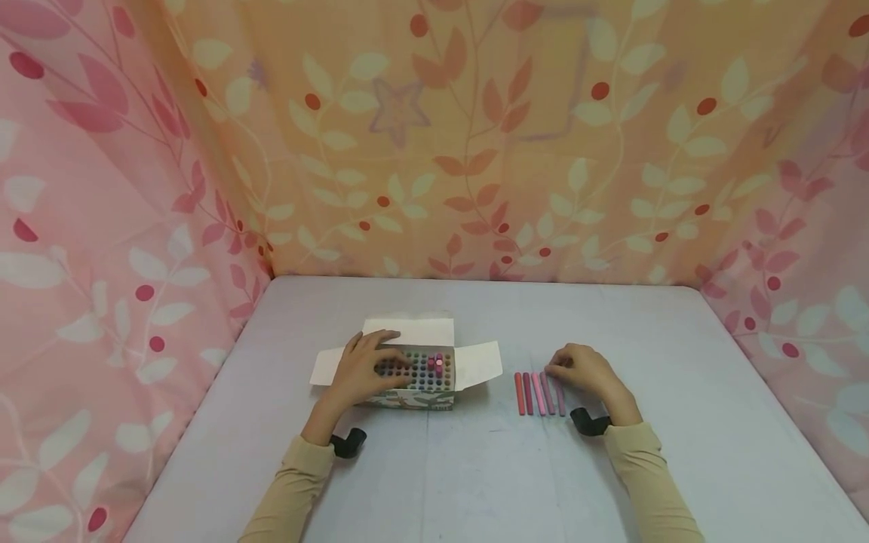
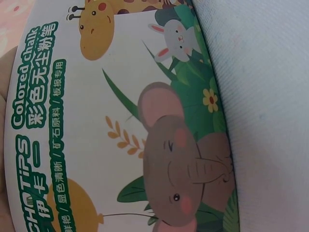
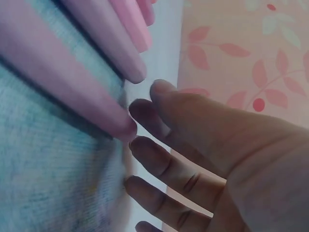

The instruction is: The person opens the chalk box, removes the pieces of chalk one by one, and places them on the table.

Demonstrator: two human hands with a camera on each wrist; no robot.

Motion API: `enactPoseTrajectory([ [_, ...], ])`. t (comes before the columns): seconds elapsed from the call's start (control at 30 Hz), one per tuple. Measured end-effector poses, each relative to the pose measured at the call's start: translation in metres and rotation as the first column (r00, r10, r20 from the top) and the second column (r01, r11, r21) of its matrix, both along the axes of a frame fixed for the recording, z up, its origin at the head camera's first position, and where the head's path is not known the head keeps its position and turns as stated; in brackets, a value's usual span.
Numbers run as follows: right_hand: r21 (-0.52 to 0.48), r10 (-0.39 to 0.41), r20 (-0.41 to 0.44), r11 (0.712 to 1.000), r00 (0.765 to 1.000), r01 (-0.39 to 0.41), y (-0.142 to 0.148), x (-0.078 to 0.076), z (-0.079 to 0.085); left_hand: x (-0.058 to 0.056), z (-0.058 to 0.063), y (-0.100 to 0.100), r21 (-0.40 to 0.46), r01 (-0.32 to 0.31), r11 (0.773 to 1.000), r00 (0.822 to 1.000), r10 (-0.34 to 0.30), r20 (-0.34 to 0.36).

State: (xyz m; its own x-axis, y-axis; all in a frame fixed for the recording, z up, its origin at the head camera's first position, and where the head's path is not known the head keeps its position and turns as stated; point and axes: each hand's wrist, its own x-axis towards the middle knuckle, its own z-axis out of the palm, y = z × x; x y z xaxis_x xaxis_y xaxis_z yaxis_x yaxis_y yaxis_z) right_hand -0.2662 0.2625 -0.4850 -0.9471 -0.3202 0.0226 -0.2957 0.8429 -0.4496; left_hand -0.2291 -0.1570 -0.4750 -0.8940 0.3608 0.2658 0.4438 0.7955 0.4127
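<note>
Chalk sticks (image 1: pixel 539 394), slim smooth cylinders, lie on the pale cloth-covered tabletop (image 1: pixel 475 467) to the right of the box; I count five, from coral red through pink to mauve, roughly parallel. From the head view I make out one thin cardboard box (image 1: pixel 407 399), printed with cartoon animals and "Colored chalk", with three white flaps (image 1: pixel 478 364) folded out. More sticks stand upright inside, round ends up in tight rows, a few pinkish ones raised; I cannot count them exactly. My left hand (image 1: pixel 366 369) lies over the box's left part, fingers spread wide. My right hand (image 1: pixel 589 371) sits at the far end of the rightmost stick, thumb and forefinger narrowly apart, a fingertip just beside the chalk; I cannot tell whether they touch.
</note>
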Motion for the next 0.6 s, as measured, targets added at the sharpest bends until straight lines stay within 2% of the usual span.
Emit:
enactPoseTrajectory([
  [0.17,-0.035,-0.016,-0.026,0.999,1.000,0.015,-0.007,0.002,0.007,-0.001,-0.001,-0.001,-0.008,0.000,1.000,1.000,0.000,0.001],
  [0.3,-0.076,-0.013,-0.124,0.997,0.992,0.004,-0.020,0.006,0.016,-0.001,-0.002,-0.001,-0.013,0.000,1.000,1.000,0.000,-0.004],
  [0.5,-0.165,-0.022,-0.294,0.986,0.956,-0.028,-0.054,0.011,0.041,-0.002,-0.002,-0.001,-0.005,0.003,1.000,1.000,-0.003,-0.005],
  [0.6,-0.220,-0.013,-0.360,0.973,0.933,-0.071,-0.074,0.014,0.051,-0.001,-0.002,0.000,-0.003,0.005,1.000,1.000,-0.005,-0.005],
])
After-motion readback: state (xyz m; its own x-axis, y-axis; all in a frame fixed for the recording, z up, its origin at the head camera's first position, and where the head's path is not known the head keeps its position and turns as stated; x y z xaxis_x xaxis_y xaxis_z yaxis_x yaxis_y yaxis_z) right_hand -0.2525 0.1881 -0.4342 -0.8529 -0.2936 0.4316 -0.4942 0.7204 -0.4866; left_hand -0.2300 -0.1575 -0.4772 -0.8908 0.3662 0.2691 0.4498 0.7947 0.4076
